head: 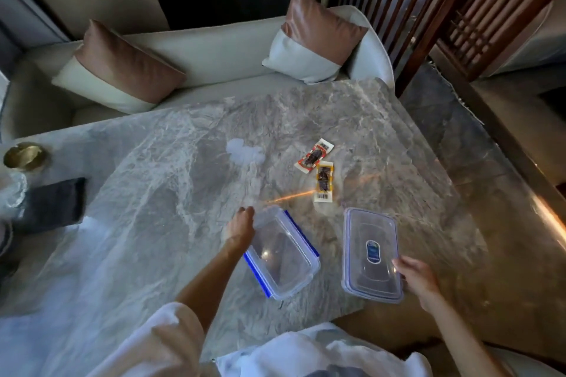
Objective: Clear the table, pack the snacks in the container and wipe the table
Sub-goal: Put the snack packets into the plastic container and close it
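2 snack pkts, 1 blue-clip box part, 1 labelled box part. 2 hands. 2 cushions, 1 brass dish, 1 dark cloth.

Pale sofa, brass dish

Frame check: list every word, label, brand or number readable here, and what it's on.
No text is legible.
Blue oval sticker on the clear lid by the right hand: printed, too blurred to read.
Red-edged snack packet: end labels unreadable.
Yellow-edged snack packet: end labels unreadable.
Clear container with blue clips: no print visible.
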`<action>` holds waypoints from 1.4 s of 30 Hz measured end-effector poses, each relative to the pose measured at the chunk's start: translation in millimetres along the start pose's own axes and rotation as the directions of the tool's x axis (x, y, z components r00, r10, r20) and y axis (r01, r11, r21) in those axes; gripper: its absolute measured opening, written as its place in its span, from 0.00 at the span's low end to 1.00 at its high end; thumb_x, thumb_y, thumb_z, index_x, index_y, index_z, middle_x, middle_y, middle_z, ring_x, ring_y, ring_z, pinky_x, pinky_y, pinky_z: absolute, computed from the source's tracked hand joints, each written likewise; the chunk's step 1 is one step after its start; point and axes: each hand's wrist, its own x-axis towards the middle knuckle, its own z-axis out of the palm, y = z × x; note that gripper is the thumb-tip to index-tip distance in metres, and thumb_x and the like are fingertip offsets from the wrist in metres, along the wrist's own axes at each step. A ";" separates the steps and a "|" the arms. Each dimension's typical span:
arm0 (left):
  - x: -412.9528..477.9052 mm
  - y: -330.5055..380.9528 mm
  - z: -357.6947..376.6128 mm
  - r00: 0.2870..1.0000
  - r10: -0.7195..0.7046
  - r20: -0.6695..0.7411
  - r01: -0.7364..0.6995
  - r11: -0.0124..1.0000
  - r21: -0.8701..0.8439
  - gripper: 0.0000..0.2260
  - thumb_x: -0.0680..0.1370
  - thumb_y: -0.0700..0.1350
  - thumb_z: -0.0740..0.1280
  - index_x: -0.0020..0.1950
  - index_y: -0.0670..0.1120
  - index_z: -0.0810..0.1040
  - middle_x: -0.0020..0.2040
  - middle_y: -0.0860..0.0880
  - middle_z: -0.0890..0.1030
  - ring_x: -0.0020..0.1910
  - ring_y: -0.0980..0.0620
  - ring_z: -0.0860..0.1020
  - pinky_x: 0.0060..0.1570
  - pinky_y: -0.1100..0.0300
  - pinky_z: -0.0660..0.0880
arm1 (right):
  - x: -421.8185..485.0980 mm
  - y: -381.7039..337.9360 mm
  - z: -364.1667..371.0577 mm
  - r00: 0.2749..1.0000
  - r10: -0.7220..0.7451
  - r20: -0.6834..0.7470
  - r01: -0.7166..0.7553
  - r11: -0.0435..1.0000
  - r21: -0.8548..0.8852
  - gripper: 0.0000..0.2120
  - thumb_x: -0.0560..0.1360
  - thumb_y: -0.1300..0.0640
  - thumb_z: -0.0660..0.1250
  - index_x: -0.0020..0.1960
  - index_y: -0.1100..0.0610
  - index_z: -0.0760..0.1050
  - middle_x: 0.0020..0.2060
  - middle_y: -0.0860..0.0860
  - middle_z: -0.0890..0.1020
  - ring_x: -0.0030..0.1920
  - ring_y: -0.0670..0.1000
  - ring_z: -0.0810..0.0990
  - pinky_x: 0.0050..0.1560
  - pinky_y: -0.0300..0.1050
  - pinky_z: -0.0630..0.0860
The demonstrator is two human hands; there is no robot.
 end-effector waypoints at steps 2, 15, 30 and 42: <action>-17.9 -24.7 5.2 0.992 -0.110 -0.053 0.103 0.987 -0.120 0.17 0.75 0.34 0.58 0.63 0.44 0.73 0.61 0.39 0.75 0.59 0.37 0.77 0.56 0.45 0.75 | -0.7 -1.2 8.7 0.999 -0.027 0.019 0.028 0.998 -0.053 0.11 0.76 0.59 0.69 0.56 0.62 0.81 0.47 0.59 0.85 0.50 0.60 0.84 0.52 0.55 0.79; -99.9 -100.7 27.6 0.814 -0.565 -0.134 0.396 0.710 -0.582 0.20 0.79 0.36 0.59 0.71 0.42 0.72 0.58 0.35 0.76 0.56 0.36 0.78 0.59 0.49 0.73 | 1.1 -80.6 149.2 0.960 -0.176 0.218 0.241 0.915 -0.324 0.10 0.76 0.67 0.66 0.53 0.72 0.80 0.43 0.62 0.82 0.46 0.50 0.73 0.39 0.43 0.64; -61.1 -78.9 -20.0 0.736 -0.670 -0.099 0.628 0.730 -0.270 0.16 0.77 0.48 0.57 0.60 0.41 0.72 0.60 0.36 0.77 0.58 0.35 0.77 0.58 0.46 0.73 | 7.5 -113.0 140.4 0.958 -0.173 0.227 0.265 0.834 -0.484 0.22 0.78 0.51 0.64 0.70 0.59 0.71 0.61 0.61 0.80 0.62 0.59 0.79 0.60 0.50 0.75; 159.4 164.9 -20.7 0.999 -0.010 -0.041 0.004 0.993 -0.121 0.13 0.76 0.40 0.60 0.57 0.43 0.78 0.58 0.39 0.80 0.59 0.38 0.77 0.55 0.49 0.75 | 96.9 -182.2 157.9 0.995 -0.088 -0.050 0.059 0.905 -0.421 0.25 0.74 0.41 0.66 0.61 0.60 0.74 0.58 0.60 0.79 0.61 0.61 0.77 0.56 0.53 0.77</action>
